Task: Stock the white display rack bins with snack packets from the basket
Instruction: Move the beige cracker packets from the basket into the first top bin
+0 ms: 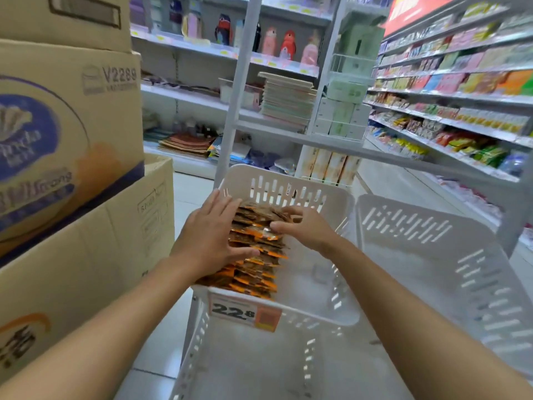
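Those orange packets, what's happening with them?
A person is filling a white bin in a shop. The orange packets stand in a row along the bin's left side. The left hand presses on the row from the left and the right hand touches it from the right, tidying it. The rest of the bin looks empty.

I see stacked cardboard boxes (66,168) crowding left, close beside upper bin (288,180). Packet row (253,249) fills bin's left half; right half bare, room for hand. Right bin (432,241) empty, open from above. Lower bin (259,356) near, open. Rack post (239,90) stands far-left behind bin. Aisle floor (386,180) far right clear.
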Action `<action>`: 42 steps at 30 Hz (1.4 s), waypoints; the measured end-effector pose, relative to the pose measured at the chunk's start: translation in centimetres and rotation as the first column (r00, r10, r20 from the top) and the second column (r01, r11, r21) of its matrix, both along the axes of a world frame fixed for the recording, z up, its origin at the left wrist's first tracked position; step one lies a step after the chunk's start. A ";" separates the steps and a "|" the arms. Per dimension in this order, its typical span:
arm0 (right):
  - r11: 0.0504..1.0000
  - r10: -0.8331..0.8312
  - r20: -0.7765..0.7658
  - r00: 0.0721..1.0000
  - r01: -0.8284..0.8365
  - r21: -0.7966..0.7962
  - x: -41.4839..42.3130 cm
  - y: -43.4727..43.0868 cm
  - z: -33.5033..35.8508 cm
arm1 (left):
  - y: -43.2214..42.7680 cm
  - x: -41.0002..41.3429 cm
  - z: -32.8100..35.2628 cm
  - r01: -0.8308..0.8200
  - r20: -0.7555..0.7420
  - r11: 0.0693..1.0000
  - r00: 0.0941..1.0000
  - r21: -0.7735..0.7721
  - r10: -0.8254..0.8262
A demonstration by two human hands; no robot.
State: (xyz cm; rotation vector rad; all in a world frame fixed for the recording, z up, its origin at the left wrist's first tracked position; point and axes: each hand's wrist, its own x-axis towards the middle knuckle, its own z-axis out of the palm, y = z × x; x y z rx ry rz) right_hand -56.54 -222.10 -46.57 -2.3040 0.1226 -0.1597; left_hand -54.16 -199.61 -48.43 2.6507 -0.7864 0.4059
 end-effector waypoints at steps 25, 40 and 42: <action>0.992 0.107 0.049 0.993 -0.103 -0.074 1.3 1.7 -1.4 | 0.0 -0.9 0.5 -0.028 0.017 0.998 0.999 -0.049 0.029; 0.979 -0.105 0.353 0.930 0.159 -0.129 -16.9 5.4 0.4 | 0.3 -13.3 1.3 0.132 -0.090 0.922 0.980 -0.364 -0.176; 0.980 -0.119 0.345 0.931 0.165 -0.109 -22.3 5.6 -1.3 | 0.8 -17.7 -0.2 0.151 -0.105 0.923 0.974 -0.353 -0.200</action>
